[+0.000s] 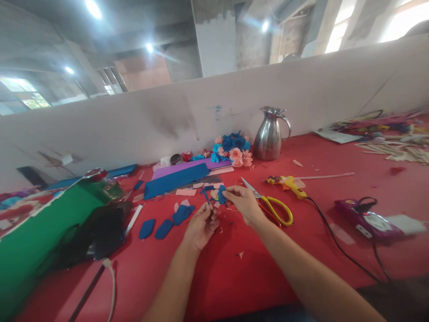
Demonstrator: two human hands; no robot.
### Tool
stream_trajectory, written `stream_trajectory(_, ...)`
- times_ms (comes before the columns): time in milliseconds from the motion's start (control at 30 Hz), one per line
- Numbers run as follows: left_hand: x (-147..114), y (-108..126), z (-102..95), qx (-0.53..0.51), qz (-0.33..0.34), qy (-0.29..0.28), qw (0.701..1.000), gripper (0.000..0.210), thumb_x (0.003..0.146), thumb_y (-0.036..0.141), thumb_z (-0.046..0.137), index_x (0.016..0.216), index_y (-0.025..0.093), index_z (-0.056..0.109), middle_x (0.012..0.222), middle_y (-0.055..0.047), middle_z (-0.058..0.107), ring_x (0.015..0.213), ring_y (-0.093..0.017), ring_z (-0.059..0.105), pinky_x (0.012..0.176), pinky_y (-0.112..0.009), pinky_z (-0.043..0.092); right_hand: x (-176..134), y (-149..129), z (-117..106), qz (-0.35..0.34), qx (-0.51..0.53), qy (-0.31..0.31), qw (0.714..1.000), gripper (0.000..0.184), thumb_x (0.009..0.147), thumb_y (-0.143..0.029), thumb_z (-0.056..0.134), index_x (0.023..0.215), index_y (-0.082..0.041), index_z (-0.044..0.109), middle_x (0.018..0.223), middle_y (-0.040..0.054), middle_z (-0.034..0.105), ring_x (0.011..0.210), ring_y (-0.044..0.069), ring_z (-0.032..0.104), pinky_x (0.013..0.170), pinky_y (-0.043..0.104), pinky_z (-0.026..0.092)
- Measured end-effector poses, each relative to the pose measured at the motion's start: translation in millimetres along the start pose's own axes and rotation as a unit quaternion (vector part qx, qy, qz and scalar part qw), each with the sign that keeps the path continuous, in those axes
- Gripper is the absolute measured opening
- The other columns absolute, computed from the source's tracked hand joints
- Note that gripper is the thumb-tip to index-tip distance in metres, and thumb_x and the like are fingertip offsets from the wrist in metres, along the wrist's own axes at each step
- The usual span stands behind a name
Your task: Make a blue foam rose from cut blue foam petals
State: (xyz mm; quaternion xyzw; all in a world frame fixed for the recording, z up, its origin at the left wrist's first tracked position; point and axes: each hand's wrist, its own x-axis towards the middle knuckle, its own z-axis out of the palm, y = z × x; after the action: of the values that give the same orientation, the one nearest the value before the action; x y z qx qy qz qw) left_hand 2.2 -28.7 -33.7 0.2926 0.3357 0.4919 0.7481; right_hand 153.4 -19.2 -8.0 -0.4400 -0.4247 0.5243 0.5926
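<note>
Dial centred on the hands. L hand (203, 226): fingertips closed on a thin dk-blue strip (205, 196), narrow, pointing up toward 11. R hand (244, 203): thumb + fingers pinched on a blue piece (221, 195), flat, matte, just beside strip; contact betw. the two can't tell.

Materials: more blue cut-outs (164, 229) at 9, flat, rounded ends, some overlapping. Long blue sheet (177, 180) at 10–11, smooth, straight-edged; purple sheet (182, 167) behind it. Pink pieces (186, 192) near 11, small, thin. Flower bunch (233, 150) at 12–1, ruffled petals, pink + dk & lt blue.

Containers: steel jug (268, 141) at 1, shiny, round-bellied, upright, contents hidden. Clear jar (114, 190) w/ red top at 9–10, contents unclear. Small dark round tin (176, 159) at 11, inside too small to read.

Around: scissors (284, 209) at 3, yellow + red grips, blades apart, tips to upper L, close by R wrist. Yellow glue gun (288, 184) at 2–3, dk cord. Purple device (372, 221) at 3, far out. Black bag (103, 230) at 9, crumpled, against green board (33, 255). All on red tabletop (248, 277), scraps about.
</note>
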Motion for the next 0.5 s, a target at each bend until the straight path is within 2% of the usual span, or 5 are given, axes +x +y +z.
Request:
stream_trajectory(267, -1.5, -1.1, 1.8, 0.006, -0.002, -0.026, 1.000, 0.019, 0.073, 0.019, 0.072, 0.071, 0.013, 0.054, 0.066, 0.002, 0.051, 0.049, -0.004, 0.035, 0.045, -0.015, 0.033, 1.9, 4.0, 2.7, 0.011, 0.033, 0.044, 0.998, 0.030, 0.057, -0.043, 0.075, 0.069, -0.016, 0.067, 0.059, 0.0004, 0.065, 0.051, 0.011, 0.054, 0.054, 0.025, 0.043)
stream_trajectory(500, -2.5, -5.1, 4.9, 0.047, -0.005, -0.024, 0.999, 0.023, 0.070, 0.026, 0.077, 0.070, 0.012, 0.058, 0.066, 0.001, 0.053, 0.050, -0.004, 0.035, 0.047, -0.014, 0.034, 1.4, 7.3, 5.6, 0.017, 0.048, 0.042, 0.998, 0.031, 0.056, -0.043, 0.076, 0.069, -0.016, 0.066, 0.061, 0.0013, 0.067, 0.052, 0.013, 0.058, 0.054, 0.025, 0.046)
